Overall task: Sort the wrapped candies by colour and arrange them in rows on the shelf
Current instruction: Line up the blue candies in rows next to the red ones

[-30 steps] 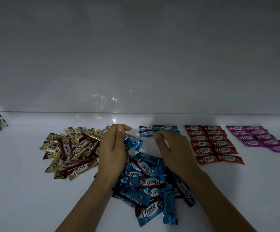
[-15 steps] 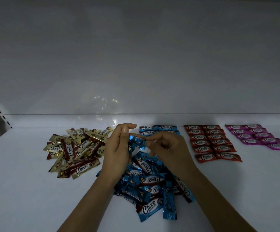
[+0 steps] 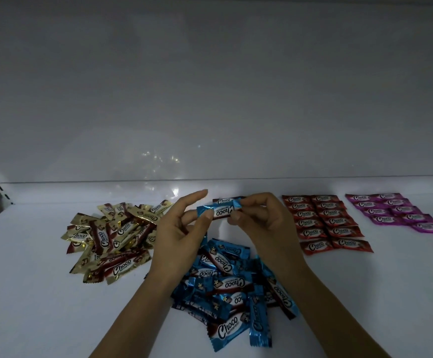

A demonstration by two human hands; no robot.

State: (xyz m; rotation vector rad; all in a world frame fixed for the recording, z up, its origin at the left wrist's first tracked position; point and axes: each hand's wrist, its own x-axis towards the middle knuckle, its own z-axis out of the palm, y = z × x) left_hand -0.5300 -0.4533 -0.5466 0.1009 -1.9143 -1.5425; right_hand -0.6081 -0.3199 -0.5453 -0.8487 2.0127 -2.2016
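Across the white shelf (image 3: pixel 29 293), sorting looks about half done.

- Blue pile (image 3: pixel 233 285), loose, at 6 o'clock from the hands, both forearms over it. Risk: a dropped wrist drags wrappers out toward the gold or red groups.
- Gold pile (image 3: pixel 112 236), loose, at 9 o'clock, not yet in rows. Brown shows on its wrappers and the light is dim, so colours may be misread later.
- Red rows (image 3: pixel 326 223) at 3 o'clock, two tidy columns near the right wrist. Risk: a sideways swing of that hand knocks the nearest column askew.
- Magenta rows (image 3: pixel 396 211) at 2 o'clock, well apart, little threat.
- Left hand (image 3: pixel 181 236) and right hand (image 3: pixel 264 223) are raised above the far edge of the blue pile.
- One blue candy (image 3: pixel 219 211) is held between them, off the shelf. Left fingers (image 3: pixel 206 218) pinch its left end, forefinger straight and free; right fingers (image 3: pixel 236 215) pinch its right end. The print reads upside down from here, so laid as it is it would likely not match the rows. Slick foil, end-only grip: it could slip or twist.
- Started blue row (image 3: pixel 223 200) at 12 o'clock, just behind the candy and mostly hidden by the hands. Placing blind may overlap it or push it crooked.
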